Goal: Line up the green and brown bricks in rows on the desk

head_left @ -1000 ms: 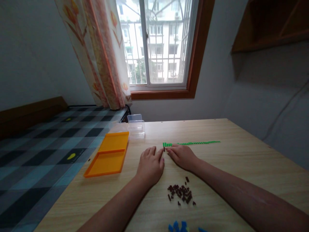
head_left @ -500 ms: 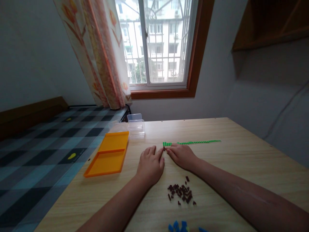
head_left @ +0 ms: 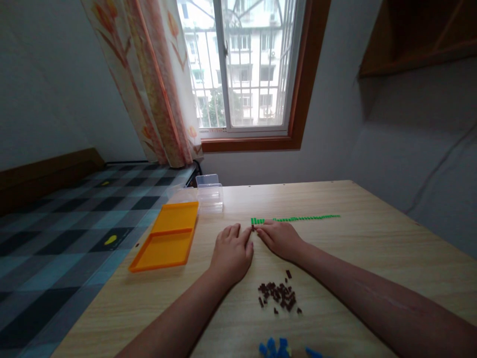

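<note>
My left hand [head_left: 231, 252] lies on the table with its fingers spread and its index fingertip against a small brown block [head_left: 252, 227]. From the other side my right hand [head_left: 278, 239] reaches the same block, fingers stretched out and fingertips beside it. The block stands just in front of the left end of a long row of small green blocks [head_left: 309, 218]. My right fingers cover part of that row. Nearer to me, between my forearms, lies a loose pile of brown blocks [head_left: 278, 293].
Blue pieces [head_left: 276, 348] lie at the near edge of view. An open orange tray [head_left: 164, 248] is on the wooden table [head_left: 372, 238] to the left, with clear plastic boxes [head_left: 210, 196] behind it. A bed with a checked cover [head_left: 74, 238] adjoins the left side.
Both hands stay almost in place around the brown block. The whole view has shifted very slightly.
</note>
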Tool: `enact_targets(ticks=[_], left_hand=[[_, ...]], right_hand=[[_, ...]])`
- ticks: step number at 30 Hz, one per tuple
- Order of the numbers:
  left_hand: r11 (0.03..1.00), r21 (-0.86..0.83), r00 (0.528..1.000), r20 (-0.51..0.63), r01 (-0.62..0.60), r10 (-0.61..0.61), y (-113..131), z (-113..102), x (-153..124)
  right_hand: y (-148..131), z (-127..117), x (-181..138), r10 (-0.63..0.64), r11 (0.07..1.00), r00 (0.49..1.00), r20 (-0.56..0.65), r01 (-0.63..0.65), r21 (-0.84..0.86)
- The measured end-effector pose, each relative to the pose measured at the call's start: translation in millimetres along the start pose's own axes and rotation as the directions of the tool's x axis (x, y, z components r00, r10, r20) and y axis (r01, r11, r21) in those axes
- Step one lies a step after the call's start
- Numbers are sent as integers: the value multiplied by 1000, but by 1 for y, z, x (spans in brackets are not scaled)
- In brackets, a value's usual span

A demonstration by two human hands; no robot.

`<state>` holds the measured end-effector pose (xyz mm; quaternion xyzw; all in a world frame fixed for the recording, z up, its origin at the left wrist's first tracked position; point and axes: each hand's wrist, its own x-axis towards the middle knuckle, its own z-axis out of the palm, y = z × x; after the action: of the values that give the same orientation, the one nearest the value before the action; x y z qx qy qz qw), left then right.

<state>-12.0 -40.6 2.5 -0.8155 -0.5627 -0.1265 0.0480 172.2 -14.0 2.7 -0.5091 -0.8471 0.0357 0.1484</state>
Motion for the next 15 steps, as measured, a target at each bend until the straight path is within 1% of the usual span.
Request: enact_targets(ticks=[6,10,13,15], left_hand=[[1000,-3,1000,15,17,-16,0,-1,0],[1000,-18,1000,8,16,-16,-1,0,-1],[999,-51,1000,-1,13,-13,-2,1,0],[997,-82,1000,-8,12,-13,-3,1,0]], right_hand=[[2,3,0,-2,1000,1000,-16,2,11],[4,5,0,-4,998,999,-34,6,66],[13,2,1,-9,979,998,-62,21,203],[23,-5,0,-40,937,999,-21,45,347]])
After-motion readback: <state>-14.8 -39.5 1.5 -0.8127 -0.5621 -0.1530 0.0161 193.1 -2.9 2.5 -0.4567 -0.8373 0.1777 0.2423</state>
